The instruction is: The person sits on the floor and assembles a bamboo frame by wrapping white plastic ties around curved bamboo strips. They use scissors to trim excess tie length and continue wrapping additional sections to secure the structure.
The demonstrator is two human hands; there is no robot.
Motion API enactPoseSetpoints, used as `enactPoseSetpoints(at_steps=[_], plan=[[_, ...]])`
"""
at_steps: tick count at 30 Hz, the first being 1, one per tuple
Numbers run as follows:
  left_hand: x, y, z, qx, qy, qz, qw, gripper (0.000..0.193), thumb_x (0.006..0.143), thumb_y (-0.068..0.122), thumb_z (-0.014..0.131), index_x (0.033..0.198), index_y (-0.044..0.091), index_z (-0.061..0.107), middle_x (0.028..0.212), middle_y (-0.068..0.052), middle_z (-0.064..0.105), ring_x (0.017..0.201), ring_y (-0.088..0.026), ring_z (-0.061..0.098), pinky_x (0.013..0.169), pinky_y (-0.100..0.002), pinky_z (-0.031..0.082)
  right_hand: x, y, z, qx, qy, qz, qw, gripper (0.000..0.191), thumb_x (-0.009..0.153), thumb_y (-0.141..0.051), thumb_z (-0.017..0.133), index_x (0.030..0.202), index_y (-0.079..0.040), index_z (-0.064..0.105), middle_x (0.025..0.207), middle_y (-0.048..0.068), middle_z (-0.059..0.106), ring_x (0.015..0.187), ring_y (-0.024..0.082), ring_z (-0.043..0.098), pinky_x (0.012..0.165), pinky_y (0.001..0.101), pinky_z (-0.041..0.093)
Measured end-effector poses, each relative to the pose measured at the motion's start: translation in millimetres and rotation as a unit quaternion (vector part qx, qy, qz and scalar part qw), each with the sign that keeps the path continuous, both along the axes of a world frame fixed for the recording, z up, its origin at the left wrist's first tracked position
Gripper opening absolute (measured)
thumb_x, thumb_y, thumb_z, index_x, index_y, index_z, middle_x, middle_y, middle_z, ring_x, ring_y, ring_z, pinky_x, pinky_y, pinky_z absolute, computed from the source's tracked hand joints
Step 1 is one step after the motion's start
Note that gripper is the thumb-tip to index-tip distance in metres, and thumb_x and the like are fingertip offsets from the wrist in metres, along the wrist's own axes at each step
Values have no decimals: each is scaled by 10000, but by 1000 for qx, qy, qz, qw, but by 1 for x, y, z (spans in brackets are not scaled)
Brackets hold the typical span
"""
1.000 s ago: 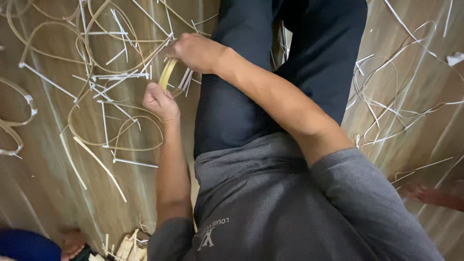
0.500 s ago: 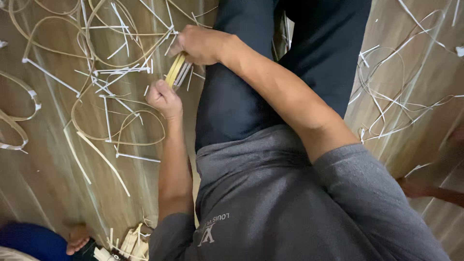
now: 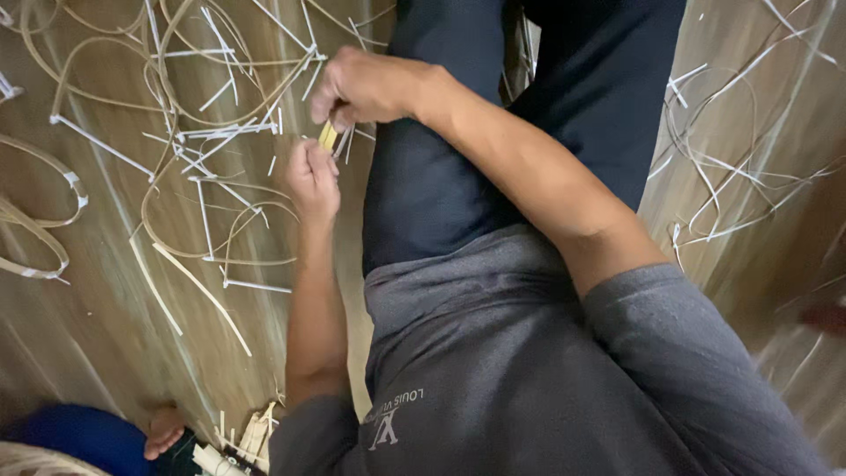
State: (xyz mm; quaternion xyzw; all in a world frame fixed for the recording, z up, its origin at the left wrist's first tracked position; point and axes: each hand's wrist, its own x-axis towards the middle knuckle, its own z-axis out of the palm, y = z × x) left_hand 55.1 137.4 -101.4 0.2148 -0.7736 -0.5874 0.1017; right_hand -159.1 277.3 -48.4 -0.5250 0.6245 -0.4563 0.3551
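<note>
My left hand is closed around the lower end of a short yellowish cane strip, just left of my dark-trousered leg. My right hand reaches across my body and pinches the upper end of the same strip. Both hands hover low over a wooden floor strewn with thin pale cane strips and loops. How long the strip is stays hidden by my fingers.
More curled cane strips lie on the floor right of my legs. A bent hoop of cane lies at the far left. Another person's foot and blue garment show at the bottom left, beside short cut cane pieces.
Both hands have drawn closer together on the strip, and less of it shows between them. The view has shifted slightly.
</note>
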Motion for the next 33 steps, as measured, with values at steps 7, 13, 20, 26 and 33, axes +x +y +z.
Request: enactPoseSetpoints(at_steps=[7, 13, 20, 26, 33], plan=[[-7, -17, -9, 164, -14, -3, 986, 191, 1077, 141, 605, 910, 48, 601, 676, 20, 555, 541, -43, 462, 470, -199, 330, -6, -3, -14, 3, 2, -10, 1000, 306, 840, 5, 777, 1144, 9, 746, 1057, 171, 764, 924, 254, 752, 815, 351, 585], [-4, -14, -22, 183, 39, 13, 982, 188, 1088, 134, 647, 930, 47, 596, 708, 21, 560, 588, -50, 472, 521, -209, 332, -4, -4, -21, 13, 27, -13, 999, 343, 828, -26, 776, 1168, 0, 737, 1052, 192, 747, 948, 300, 731, 824, 383, 572], [2, -10, -22, 132, 5, 18, 991, 180, 1077, 110, 623, 916, 37, 590, 681, 25, 562, 557, -40, 463, 499, -205, 337, -3, -1, -15, -4, 93, -10, 996, 298, 802, -85, 807, 1099, -79, 796, 888, 179, 738, 936, 374, 655, 851, 449, 515], [-2, -5, -25, 159, 43, 6, 986, 126, 1088, 95, 613, 988, 20, 593, 741, 5, 568, 619, -61, 487, 546, -222, 359, -3, 2, -13, -15, 104, -21, 994, 346, 774, -64, 796, 1120, -72, 788, 919, 193, 732, 945, 377, 668, 867, 454, 512], [-14, -9, -3, 124, -48, -59, 989, 188, 1109, 197, 561, 1045, 25, 599, 708, 20, 573, 581, -36, 491, 516, -191, 374, -10, 4, -10, 63, 52, 7, 997, 312, 835, -98, 802, 1146, -109, 782, 923, 188, 743, 874, 332, 708, 814, 432, 541]])
